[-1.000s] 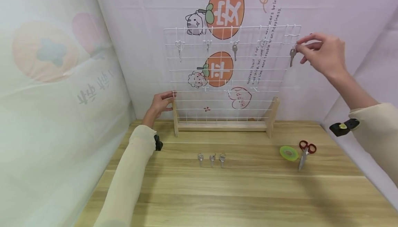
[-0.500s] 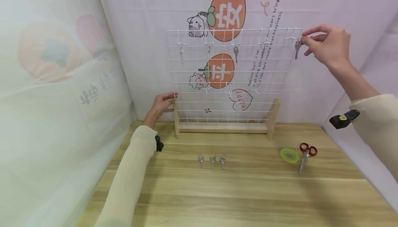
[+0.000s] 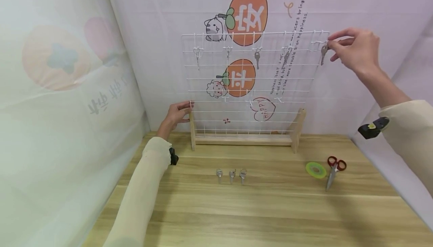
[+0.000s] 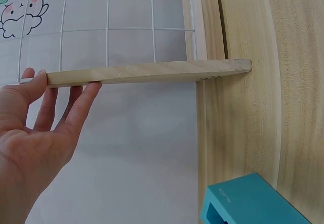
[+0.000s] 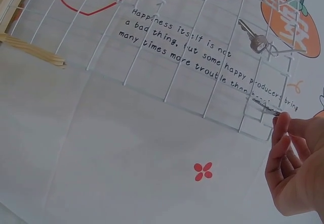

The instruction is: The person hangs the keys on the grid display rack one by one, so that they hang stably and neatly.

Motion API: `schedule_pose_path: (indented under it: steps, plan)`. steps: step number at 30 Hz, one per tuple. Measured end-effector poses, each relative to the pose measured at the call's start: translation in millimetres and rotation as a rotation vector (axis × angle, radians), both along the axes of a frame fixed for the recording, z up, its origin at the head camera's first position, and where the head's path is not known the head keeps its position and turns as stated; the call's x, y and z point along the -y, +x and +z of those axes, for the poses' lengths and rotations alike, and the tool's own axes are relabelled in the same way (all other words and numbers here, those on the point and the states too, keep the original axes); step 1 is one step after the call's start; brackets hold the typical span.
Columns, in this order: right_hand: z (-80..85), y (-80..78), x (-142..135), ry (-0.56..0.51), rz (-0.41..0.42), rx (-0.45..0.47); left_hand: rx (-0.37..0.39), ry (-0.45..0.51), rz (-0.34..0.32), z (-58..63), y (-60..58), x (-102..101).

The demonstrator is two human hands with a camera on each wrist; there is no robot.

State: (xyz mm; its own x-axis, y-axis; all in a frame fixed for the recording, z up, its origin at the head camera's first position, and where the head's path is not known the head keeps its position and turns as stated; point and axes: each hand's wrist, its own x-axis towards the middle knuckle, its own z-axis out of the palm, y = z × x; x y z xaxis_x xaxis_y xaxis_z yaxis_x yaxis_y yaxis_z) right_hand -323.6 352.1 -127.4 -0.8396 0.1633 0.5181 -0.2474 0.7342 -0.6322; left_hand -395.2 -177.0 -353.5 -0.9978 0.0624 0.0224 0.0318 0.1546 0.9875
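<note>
In the head view, my right hand (image 3: 360, 49) pinches a key (image 3: 324, 54) by its ring end at the grid's top right corner, close beside a white hook (image 3: 317, 42). The right wrist view shows thumb and forefinger together at this key (image 5: 267, 106), whose ring is mostly hidden by the fingertips. My left hand (image 3: 177, 113) grips the left wooden upright (image 4: 147, 73) of the white wire grid rack (image 3: 243, 141), thumb on one side and fingers on the other. Several other keys hang from hooks along the top, one of them a silver key (image 5: 258, 43).
Three keys with rings, including the rightmost key (image 3: 242, 175), lie in a row on the wooden table (image 3: 236, 217). A green-yellow tape roll (image 3: 316, 170) and red-handled scissors (image 3: 333, 172) lie at the right. Printed cloth (image 3: 159, 51) stands behind the rack.
My right hand has risen slightly and moved right, bringing the key up to the hook at the corner; it has barely moved over the last half second. The left hand keeps its hold.
</note>
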Motion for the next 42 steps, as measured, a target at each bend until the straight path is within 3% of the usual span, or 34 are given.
schedule_pose_path:
  steps: [9, 21, 31, 38, 42]
  plan:
    - [-13.2, 1.7, -0.6, 0.056, -0.008, -0.013, 0.002, -0.004, -0.003, -5.6, -2.2, -1.3]
    - [-49.8, 23.4, 8.7, 0.167, 0.029, -0.063, -0.007, -0.015, -0.011, -4.9, -2.4, -3.2]
    - [-87.7, 29.6, 38.5, 0.165, 0.142, -0.078, 0.009, -0.005, -0.017, -2.5, -3.3, 2.6]
    - [-120.6, 31.4, 64.1, 0.157, 0.236, -0.072, 0.054, 0.013, -0.042, 11.9, 4.6, 0.5]
    - [-135.8, 32.1, 77.4, 0.163, 0.280, -0.059, 0.042, -0.014, -0.048, 16.2, 7.5, -2.2]
